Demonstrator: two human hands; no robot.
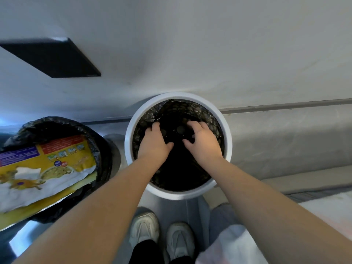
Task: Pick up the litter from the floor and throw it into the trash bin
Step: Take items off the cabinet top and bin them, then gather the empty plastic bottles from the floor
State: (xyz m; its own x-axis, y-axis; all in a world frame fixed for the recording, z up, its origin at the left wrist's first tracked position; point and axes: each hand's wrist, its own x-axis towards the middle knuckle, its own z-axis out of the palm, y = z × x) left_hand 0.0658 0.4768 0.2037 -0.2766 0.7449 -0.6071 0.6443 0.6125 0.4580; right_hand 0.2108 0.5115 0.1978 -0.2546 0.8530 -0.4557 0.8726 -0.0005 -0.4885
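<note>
Over trash bin [128,143]: left hand [155,142], right hand [205,142]; two shoes [144,228].

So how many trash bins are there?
2. A white-rimmed trash bin stands in the middle, under the left hand and right hand; a second bin sits left of it, holding a yellow pet-food bag. Others may be out of view.

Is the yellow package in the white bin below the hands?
No, the yellow package rests across the other bin, left of the white bin.
</note>
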